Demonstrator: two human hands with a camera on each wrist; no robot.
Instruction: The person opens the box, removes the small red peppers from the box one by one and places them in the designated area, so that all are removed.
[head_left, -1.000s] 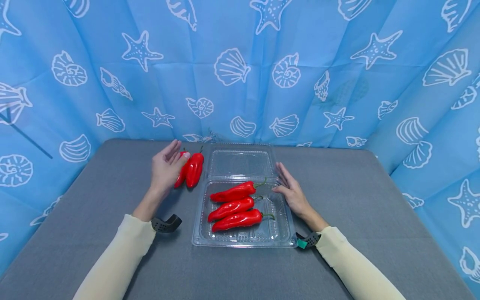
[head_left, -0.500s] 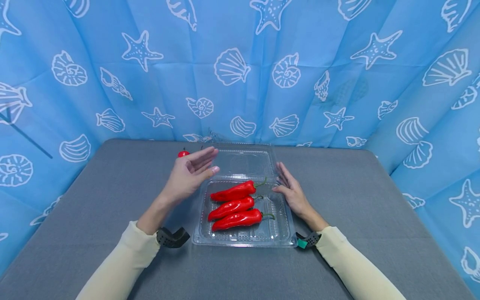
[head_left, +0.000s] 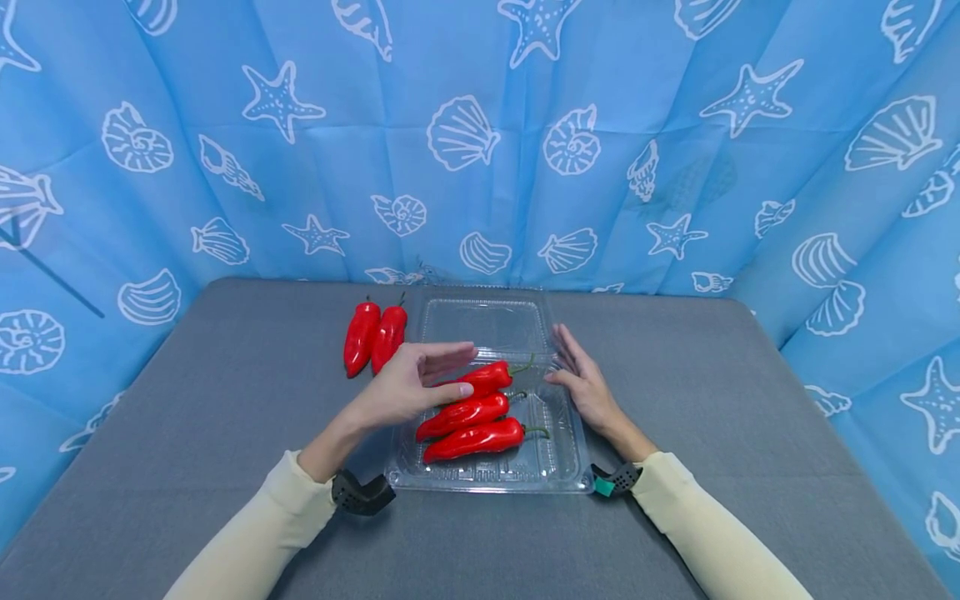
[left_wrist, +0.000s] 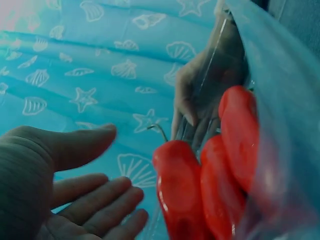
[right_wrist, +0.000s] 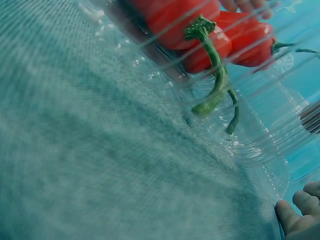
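Observation:
Three red peppers (head_left: 475, 442) lie side by side in a clear plastic clamshell box (head_left: 491, 485), green stems pointing right. My left hand (head_left: 407, 382) hovers over the box's left side, fingers extended and thumb apart, partly covering the farthest pepper (head_left: 491, 377). In the left wrist view this left hand (left_wrist: 80, 175) has nothing in its grasp, and the peppers (left_wrist: 180, 190) stand beside it. At the box's right wall my right hand (head_left: 588, 396) rests with straight fingers, thumb near the rim. The right wrist view catches only its fingertips (right_wrist: 295, 210) by the clear plastic.
Two more red peppers (head_left: 362, 340) lie on the grey cloth-covered table (head_left: 675, 375), left of the box's lid (head_left: 483, 327), which is folded back flat. A blue curtain (head_left: 480, 200) with shell prints hangs behind. Each wrist wears a black band (head_left: 360, 493).
My left hand has moved right and nearer, from the two loose peppers to above the box, bringing nothing along. Those two peppers show again. The right hand stays put.

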